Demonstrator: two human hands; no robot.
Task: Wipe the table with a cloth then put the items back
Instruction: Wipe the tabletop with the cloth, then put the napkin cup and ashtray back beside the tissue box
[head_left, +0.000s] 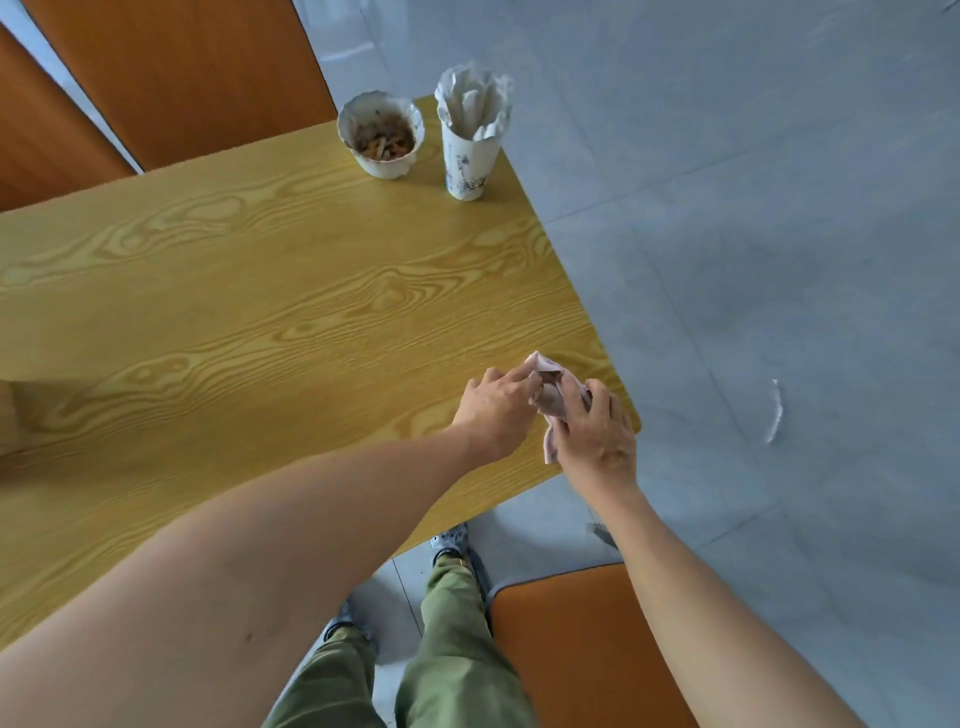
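A small pinkish cloth (551, 395) is bunched up near the right front corner of the yellow wood-grain table (270, 291). My right hand (597, 431) grips its lower part from the right. My left hand (496, 405) pinches its upper edge with the fingertips. At the far right corner of the table stand a white bowl-shaped cup (381, 136) with brownish bits inside and a tall white cup (470, 130) stuffed with white paper napkins.
An orange chair seat (582, 644) sits just below the table's front edge on the right. Orange chair backs (176, 73) stand beyond the far edge. Grey tiled floor (779, 260) lies to the right. My legs and shoes show below the table.
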